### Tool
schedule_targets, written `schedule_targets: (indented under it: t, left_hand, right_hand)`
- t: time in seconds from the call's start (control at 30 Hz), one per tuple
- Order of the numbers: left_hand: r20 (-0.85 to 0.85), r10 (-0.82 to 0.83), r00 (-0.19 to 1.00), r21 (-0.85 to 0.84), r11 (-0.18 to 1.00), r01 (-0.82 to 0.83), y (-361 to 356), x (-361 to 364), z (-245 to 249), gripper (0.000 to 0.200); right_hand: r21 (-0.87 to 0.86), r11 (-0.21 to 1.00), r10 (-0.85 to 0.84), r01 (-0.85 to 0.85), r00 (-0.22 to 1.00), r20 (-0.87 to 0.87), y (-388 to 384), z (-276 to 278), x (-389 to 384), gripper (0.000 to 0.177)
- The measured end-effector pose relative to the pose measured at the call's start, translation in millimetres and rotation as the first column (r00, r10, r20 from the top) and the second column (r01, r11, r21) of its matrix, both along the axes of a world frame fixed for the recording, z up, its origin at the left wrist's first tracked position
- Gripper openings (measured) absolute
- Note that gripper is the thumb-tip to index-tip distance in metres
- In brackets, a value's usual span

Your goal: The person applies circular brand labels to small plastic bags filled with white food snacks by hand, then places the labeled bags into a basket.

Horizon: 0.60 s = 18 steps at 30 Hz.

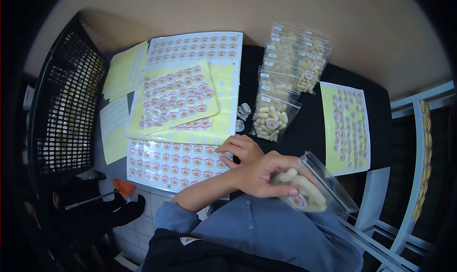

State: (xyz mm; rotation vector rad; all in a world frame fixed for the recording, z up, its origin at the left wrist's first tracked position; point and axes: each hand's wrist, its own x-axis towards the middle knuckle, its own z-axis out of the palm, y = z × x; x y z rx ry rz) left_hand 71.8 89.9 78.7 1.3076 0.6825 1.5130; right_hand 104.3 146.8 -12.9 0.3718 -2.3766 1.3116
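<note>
My left hand (pixel 266 174) reaches across to the right and is closed on a clear zip bag (pixel 307 189) of pale, finger-shaped pieces. The bag is tilted, its flat end to the right, with a round sticker on its front. Behind it, my right hand (pixel 243 148) points left, fingers bent and thumb apart, holding nothing I can see. Its fingertips touch the right side of the white sticker sheet (pixel 166 162), which carries rows of round orange-and-pink stickers. My left hand and the bag partly hide my right wrist and forearm.
Yellow-backed sticker sheets (pixel 178 96) are piled at the table's middle left. Several filled bags (pixel 273 89) overlap at the back. Another sticker sheet (pixel 350 129) lies at the right edge. A crumpled scrap (pixel 244 111) sits mid-table. A black basket (pixel 69 101) stands at the left.
</note>
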Motion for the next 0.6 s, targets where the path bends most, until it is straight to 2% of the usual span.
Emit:
schedule_targets:
  t: [0.03, 0.07, 0.2, 0.3, 0.33, 0.37, 0.4, 0.47, 0.5, 0.53, 0.57, 0.6]
  left_hand:
    - [-0.037, 0.033, 0.999, 0.077, 0.997, -0.03, -1.2, -0.1, 4.3, 0.031]
    - [-0.003, 0.114, 0.993, 0.189, 0.976, -0.112, 0.4, 3.4, 6.6, 0.031]
    - [-0.024, 0.19, 0.981, 0.207, 0.961, -0.181, -7.1, -1.9, 16.6, 0.031]
    - [-0.059, 0.376, 0.925, 0.179, 0.915, -0.36, -19.4, -7.3, 19.1, 0.032]
    - [-0.082, 0.414, 0.907, 0.217, 0.895, -0.389, -26.9, -11.2, 15.5, 0.033]
    - [-0.024, 0.453, 0.891, 0.154, 0.882, -0.445, -39.9, -14.3, 10.5, 0.033]
    - [0.031, 0.494, 0.869, 0.087, 0.865, -0.495, -57.4, -15.9, 2.9, 0.033]
    - [0.229, 0.648, 0.726, -0.205, 0.761, -0.615, -104.0, -15.9, -34.4, 0.046]
    - [0.277, 0.803, 0.528, -0.356, 0.596, -0.72, -123.5, -13.8, -39.3, 0.053]
    - [0.382, 0.775, 0.504, -0.314, 0.622, -0.718, -148.8, -21.3, -56.1, 0.054]
    - [0.479, 0.798, 0.367, -0.368, 0.562, -0.741, -169.5, -22.9, -59.8, 0.048]
    - [0.623, 0.734, 0.27, -0.322, 0.555, -0.767, -183.2, -24.1, -61.7, 0.042]
  right_hand:
    - [0.132, 0.991, 0.02, -0.023, 0.999, 0.03, -5.0, 3.2, -4.9, 0.026]
    - [0.192, 0.981, 0.02, -0.032, 0.998, 0.063, -8.0, 6.3, -9.1, 0.023]
    - [0.327, 0.945, -0.018, -0.033, 0.988, 0.153, -15.4, 15.1, -19.8, 0.02]
    - [0.366, 0.927, -0.032, -0.075, 0.96, 0.278, -15.2, 15.7, -23.6, 0.02]
    - [0.384, 0.915, 0.005, -0.122, 0.956, 0.292, -12.9, 7.6, -26.4, 0.018]
    - [0.385, 0.914, 0.012, -0.127, 0.958, 0.287, -13.8, 10.7, -25.7, 0.018]
    - [0.295, 0.955, -0.005, -0.019, 0.997, 0.079, -16.3, 16.1, -22.9, 0.019]
    - [0.314, 0.932, 0.111, -0.182, 0.966, 0.232, -24.5, 26.3, -46.1, 0.024]
    - [0.314, 0.913, 0.162, -0.261, 0.937, 0.308, -28.6, 31.5, -57.7, 0.027]
    - [0.291, 0.935, 0.141, -0.203, 0.965, 0.221, -39.5, 42.8, -70.3, 0.029]
    - [0.263, 0.953, 0.116, -0.148, 0.984, 0.134, -51.6, 50.5, -83.4, 0.032]
    - [0.243, 0.96, 0.125, -0.141, 0.989, 0.079, -67.1, 51.7, -102.1, 0.034]
